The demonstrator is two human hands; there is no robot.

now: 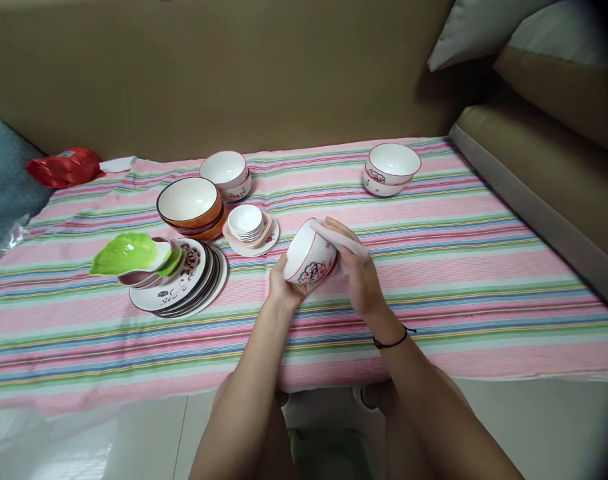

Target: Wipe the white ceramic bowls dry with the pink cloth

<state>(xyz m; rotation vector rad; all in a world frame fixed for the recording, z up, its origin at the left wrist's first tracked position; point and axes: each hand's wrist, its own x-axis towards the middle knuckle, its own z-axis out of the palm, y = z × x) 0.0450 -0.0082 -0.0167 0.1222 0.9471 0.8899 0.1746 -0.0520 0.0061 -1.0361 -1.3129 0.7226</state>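
Note:
My left hand point(281, 285) is closed on a white bowl point(304, 252) with a red rim and a red and black printed pattern. The bowl is tilted, its mouth facing left. In my right hand point(360, 277) is a pale, thin cloth point(341, 240), pressed to the bowl's upper right side. Part of the bowl's far side is hidden behind the cloth and fingers. Left of the hands, small white bowls point(245, 219) are stacked on a pink dish over a small plate point(271, 241).
Stacked bowls stand at the back right point(394, 162) and back left point(225, 169). Brown bowls point(190, 203), a plate stack point(217, 277) and a green leaf-shaped dish point(129, 252) stand left. A red bundle point(67, 168) lies far left on the striped cloth point(464, 267). A sofa point(544, 160) borders the right.

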